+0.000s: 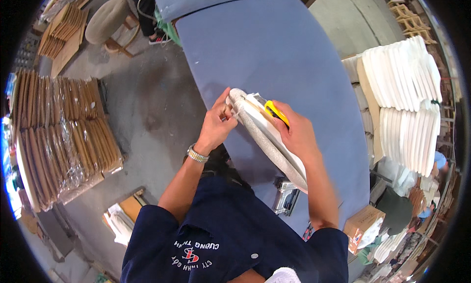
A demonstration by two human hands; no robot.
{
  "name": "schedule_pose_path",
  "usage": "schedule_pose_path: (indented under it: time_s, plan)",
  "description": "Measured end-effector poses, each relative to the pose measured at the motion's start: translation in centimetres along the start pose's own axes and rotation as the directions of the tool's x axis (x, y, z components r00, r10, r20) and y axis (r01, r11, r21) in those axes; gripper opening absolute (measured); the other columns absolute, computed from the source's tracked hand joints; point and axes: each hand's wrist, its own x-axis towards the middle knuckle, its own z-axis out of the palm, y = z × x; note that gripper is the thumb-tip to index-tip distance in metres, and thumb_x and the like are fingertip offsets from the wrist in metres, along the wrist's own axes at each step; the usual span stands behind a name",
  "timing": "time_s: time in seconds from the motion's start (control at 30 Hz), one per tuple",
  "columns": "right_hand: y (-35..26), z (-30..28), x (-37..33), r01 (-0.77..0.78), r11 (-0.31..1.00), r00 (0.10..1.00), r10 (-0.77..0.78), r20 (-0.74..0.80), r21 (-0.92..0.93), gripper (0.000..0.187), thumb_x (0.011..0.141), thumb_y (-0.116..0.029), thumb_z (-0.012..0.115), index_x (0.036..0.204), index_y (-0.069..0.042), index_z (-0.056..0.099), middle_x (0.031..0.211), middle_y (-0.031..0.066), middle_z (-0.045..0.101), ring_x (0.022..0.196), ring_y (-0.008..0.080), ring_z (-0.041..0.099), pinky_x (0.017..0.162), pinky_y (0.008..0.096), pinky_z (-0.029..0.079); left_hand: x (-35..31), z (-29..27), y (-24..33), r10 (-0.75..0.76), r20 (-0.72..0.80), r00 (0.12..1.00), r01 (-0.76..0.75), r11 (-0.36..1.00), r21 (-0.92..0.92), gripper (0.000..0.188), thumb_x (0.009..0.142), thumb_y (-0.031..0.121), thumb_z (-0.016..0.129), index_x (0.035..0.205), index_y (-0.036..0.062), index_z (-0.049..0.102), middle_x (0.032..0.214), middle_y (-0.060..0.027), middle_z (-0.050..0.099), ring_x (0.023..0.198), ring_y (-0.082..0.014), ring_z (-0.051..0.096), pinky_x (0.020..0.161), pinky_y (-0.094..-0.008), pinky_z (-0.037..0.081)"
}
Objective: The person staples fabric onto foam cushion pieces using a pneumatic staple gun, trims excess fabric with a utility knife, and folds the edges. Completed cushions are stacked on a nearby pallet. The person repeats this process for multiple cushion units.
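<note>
An upholstered seat pad (267,143) with speckled grey fabric stands tilted on its edge on the blue-covered table (274,42). Its white and tan underside faces my right hand (298,136), which is closed around a yellow utility knife (276,112). The knife's front end is close to the pad's far end. At that same end, my left hand (218,122) has its fingers curled in a pinch on what looks like a thin pale strip at the pad's edge. One left finger reaches up against the fabric. A metal staple gun (286,197) lies near the table's front edge.
Stacked brown pads (66,136) in clear wrap stand at left, with a round stool (109,22) behind. White pads (402,77) are piled at right, above a cardboard box (363,226). A red-handled tool (307,231) lies by my right forearm. Another person's leg (146,18) shows beyond.
</note>
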Motion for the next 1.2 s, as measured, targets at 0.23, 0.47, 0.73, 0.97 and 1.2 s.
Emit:
schedule_pose_path:
  time_s: [0.23,0.47,0.73,0.97,1.2]
  plan:
    - [7.5,-2.1,-14.8,-0.276,0.705,0.570,0.667,-0.479,0.653,0.044,0.099,-0.012,0.066,0.142,-0.011,0.055,0.089,0.0027,0.068,0.064,0.0070,0.062,0.058,0.0273,0.055,2.2,1.8,7.1,0.105,0.253,0.962,-0.197,0.908,0.370,0.039,0.089,0.014,0.072,0.126,0.0010,0.071,0.150,-0.0191,0.054,0.138,-0.0282,0.052,0.106,-0.0386,0.048]
    - [13.6,2.4,-31.1,-0.599,0.475,0.055,0.828,-0.558,0.645,0.050,0.094,-0.028,0.069,0.140,-0.013,0.056,0.099,0.0134,0.072,0.071,0.0247,0.073,0.073,0.0373,0.059,3.8,8.3,5.6,0.381,0.463,0.801,-0.583,0.675,0.453,0.051,0.090,0.002,0.059,0.141,0.0000,0.056,0.139,-0.0099,0.061,0.088,-0.0184,0.052,0.087,-0.0322,0.046]
    - [7.5,2.4,-34.7,-0.314,0.745,0.267,0.665,-0.698,0.589,0.036,0.100,-0.028,0.065,0.129,-0.006,0.066,0.099,0.0108,0.074,0.085,0.0216,0.073,0.078,0.0353,0.057,-6.4,23.0,4.7,0.302,0.858,0.414,-0.492,0.868,-0.068,0.005,0.090,0.000,0.069,0.094,-0.0015,0.065,0.135,-0.0232,0.064,0.123,-0.0335,0.062,0.106,-0.0432,0.048]
    - [1.6,0.5,-33.7,-0.050,0.714,0.331,0.671,-0.663,0.698,0.029,0.103,-0.028,0.064,0.102,-0.001,0.072,0.082,0.0046,0.071,0.072,0.0104,0.065,0.066,0.0279,0.055,-14.5,29.4,5.3,0.393,0.914,0.097,-0.567,0.777,-0.274,0.007,0.086,0.002,0.076,0.090,0.0004,0.071,0.128,-0.0210,0.068,0.115,-0.0337,0.068,0.097,-0.0410,0.054]
    - [1.4,3.9,-37.8,0.218,0.370,0.376,0.822,-0.428,0.903,0.027,0.106,-0.029,0.061,0.107,-0.003,0.069,0.088,0.0026,0.073,0.075,0.0081,0.069,0.070,0.0245,0.058,-15.7,30.1,3.8,0.373,0.927,-0.050,-0.676,0.670,-0.306,0.011,0.084,0.008,0.081,0.090,0.0035,0.073,0.126,-0.0184,0.070,0.106,-0.0332,0.071,0.088,-0.0399,0.057]
